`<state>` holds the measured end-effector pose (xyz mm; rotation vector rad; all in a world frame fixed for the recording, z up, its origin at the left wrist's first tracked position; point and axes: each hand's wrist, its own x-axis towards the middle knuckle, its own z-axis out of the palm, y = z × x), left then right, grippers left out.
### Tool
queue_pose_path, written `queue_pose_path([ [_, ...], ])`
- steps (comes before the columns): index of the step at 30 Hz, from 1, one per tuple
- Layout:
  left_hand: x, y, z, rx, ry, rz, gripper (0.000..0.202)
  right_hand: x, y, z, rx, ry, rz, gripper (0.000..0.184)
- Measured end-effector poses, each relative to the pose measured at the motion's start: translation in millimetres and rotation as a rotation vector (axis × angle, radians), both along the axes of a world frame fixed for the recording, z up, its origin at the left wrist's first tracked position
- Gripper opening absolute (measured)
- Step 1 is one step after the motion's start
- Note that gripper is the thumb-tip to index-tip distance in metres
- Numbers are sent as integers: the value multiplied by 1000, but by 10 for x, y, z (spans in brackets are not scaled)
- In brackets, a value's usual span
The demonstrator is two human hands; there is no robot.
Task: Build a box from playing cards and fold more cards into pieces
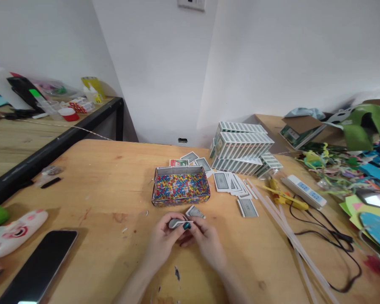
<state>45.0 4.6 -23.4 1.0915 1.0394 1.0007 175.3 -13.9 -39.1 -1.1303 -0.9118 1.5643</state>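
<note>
A scuffed wooden table (107, 181) stands before pale walls (158, 63), with a black-edged table (12, 143) beyond its left side. Near the front, left hand (163, 238) and right hand (209, 242) together pinch a curled card (174, 224), just nearer than the patterned box (182, 200). Striped packs (243, 145) stand stacked behind scattered cards (221, 181); a phone (41, 266) lies left, a power strip (304, 191) right.

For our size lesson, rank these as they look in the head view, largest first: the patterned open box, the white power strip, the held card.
1. Patterned open box
2. White power strip
3. Held card, partly hidden
</note>
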Motion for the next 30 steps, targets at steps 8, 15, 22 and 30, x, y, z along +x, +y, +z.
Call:
queue_pose_path([
  [8,2,-23,-42,184,145,28,18,23,16,8,65,-28,-158,31],
  [15,-45,33,-59,213,202,50,19,24,21,48,125,-54,-200,24],
  [22,-30,60,-90,107,220,93,16,45,25,20,105,-64,-214,22],
  [30,-36,14,-71,177,188,32,22,99,49,-8,57,0,-246,26],
])
